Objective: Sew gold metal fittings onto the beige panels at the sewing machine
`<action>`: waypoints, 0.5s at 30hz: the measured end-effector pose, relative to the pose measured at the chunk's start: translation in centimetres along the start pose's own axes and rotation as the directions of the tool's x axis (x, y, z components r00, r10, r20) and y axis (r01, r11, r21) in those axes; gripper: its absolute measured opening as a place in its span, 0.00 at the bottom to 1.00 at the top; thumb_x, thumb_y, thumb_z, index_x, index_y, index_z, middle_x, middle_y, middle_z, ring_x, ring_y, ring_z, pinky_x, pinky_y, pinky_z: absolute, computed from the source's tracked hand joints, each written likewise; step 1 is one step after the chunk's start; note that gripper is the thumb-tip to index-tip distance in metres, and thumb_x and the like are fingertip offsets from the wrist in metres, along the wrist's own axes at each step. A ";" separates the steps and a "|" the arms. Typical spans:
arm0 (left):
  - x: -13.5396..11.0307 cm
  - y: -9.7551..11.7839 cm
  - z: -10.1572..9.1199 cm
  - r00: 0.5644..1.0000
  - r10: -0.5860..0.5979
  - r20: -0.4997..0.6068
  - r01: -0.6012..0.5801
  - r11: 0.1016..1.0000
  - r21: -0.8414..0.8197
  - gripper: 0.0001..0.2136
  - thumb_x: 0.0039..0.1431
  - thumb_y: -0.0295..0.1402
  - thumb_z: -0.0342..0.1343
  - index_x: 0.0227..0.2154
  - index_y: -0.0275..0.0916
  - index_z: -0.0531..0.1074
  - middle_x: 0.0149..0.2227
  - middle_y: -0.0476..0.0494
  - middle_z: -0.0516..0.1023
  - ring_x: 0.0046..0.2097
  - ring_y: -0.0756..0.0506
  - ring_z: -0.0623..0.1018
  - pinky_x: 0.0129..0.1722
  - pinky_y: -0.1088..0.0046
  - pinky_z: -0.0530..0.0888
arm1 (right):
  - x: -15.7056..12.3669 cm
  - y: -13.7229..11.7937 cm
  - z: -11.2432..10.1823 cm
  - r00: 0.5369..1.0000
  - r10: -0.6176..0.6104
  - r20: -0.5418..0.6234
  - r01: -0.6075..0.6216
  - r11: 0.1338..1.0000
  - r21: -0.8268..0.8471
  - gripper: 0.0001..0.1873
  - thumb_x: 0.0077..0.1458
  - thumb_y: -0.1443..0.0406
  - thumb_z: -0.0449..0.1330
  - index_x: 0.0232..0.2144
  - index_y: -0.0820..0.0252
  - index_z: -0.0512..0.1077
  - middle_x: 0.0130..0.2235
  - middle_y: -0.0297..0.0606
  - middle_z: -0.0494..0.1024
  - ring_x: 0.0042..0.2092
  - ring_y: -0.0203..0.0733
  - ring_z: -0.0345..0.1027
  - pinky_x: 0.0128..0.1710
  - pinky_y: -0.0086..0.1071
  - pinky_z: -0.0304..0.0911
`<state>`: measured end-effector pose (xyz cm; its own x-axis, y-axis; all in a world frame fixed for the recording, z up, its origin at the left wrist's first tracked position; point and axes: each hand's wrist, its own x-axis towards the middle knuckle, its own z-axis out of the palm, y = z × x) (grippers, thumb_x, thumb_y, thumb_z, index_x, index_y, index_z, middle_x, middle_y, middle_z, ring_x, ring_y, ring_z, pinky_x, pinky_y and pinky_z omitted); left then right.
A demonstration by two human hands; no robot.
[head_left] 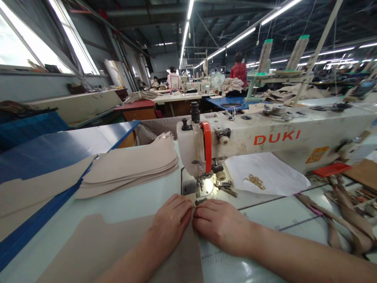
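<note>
A flat beige fabric panel (118, 239) lies on the pale green table, its upper right edge just in front of the sewing machine (238, 137). My left hand (173, 220) is closed on that edge, fingers curled down. Close beside it, my right hand (221, 225) pinches the same edge, fingers pressed together. Both sets of fingertips nearly meet, a little short of the lit needle area (203, 186). The fingers hide how the edge is folded or layered there.
Left of the machine lies a stack of beige panels (132, 165), with a blue table (59, 145) beyond. Under the machine arm are a white sheet (273, 173) with gold-coloured metal pieces (255, 181) and a small metal tool (228, 190). Fabric strips (341, 216) lie right. Other people work farther back.
</note>
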<state>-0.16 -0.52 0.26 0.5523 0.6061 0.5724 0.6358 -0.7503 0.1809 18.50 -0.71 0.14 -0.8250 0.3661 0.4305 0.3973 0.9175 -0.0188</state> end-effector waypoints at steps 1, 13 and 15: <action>0.0 0.0 0.0 1.000 -0.001 0.005 0.001 1.000 -0.001 0.10 0.63 0.27 0.45 0.28 0.38 0.69 0.28 0.46 0.75 0.32 0.47 0.72 0.33 0.71 0.73 | 0.1 0.0 0.0 1.000 0.015 -0.006 -0.015 1.000 -0.011 0.10 0.62 0.67 0.51 0.31 0.63 0.69 0.35 0.39 0.72 0.40 0.39 0.62 0.44 0.33 0.60; -0.1 0.1 0.0 1.000 -0.015 -0.008 0.015 1.000 0.003 0.10 0.62 0.26 0.46 0.27 0.38 0.69 0.27 0.47 0.74 0.31 0.47 0.72 0.32 0.71 0.73 | 0.1 -0.3 -0.2 0.999 0.039 0.017 -0.039 0.999 -0.008 0.07 0.61 0.69 0.52 0.32 0.65 0.69 0.35 0.39 0.72 0.39 0.40 0.63 0.43 0.34 0.61; -0.1 0.1 0.0 1.000 -0.028 -0.007 0.028 1.000 -0.001 0.10 0.62 0.26 0.46 0.26 0.38 0.69 0.27 0.46 0.74 0.31 0.47 0.72 0.32 0.71 0.73 | 0.1 -0.3 -0.1 0.999 0.052 0.006 -0.052 0.999 -0.002 0.08 0.61 0.69 0.51 0.32 0.65 0.69 0.36 0.40 0.72 0.40 0.40 0.63 0.44 0.34 0.61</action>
<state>-0.14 -0.70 0.20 0.5305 0.6254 0.5723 0.6506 -0.7331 0.1981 18.30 -0.98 0.29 -0.8058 0.4137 0.4238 0.4399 0.8972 -0.0395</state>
